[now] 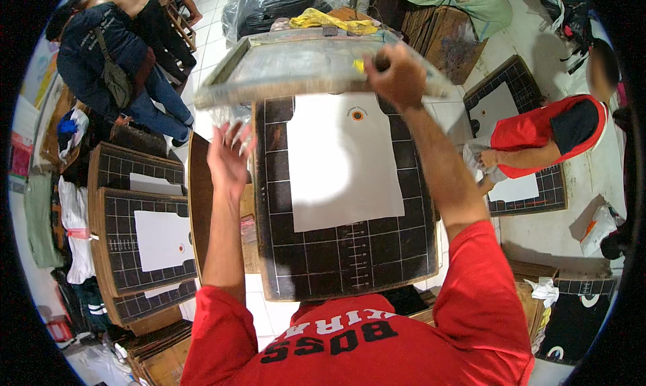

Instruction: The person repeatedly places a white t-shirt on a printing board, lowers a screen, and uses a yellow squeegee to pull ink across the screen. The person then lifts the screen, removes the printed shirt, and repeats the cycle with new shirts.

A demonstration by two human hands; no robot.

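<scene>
A white cut garment piece (343, 170) lies flat on a black gridded board (350, 265), with a small round print (357, 115) near its top right. Beyond it a framed printing screen (289, 59) is tilted up, its near edge blurred and raised over the board's far end. My left hand (230, 154) is open, fingers spread, just below the screen's left part and beside the board. My right hand (398, 78) is closed around a brown round-ended object (381, 63) at the screen's right part; its kind is unclear. A yellow patch (360, 65) shows beside it.
Stacked gridded boards (145, 231) with white pieces stand at left. At right, a person in a red vest (538, 140) is beside more boards (505, 93). Another person in a dark jacket (104, 56) bends at far left. A yellow cloth (330, 21) lies beyond the screen.
</scene>
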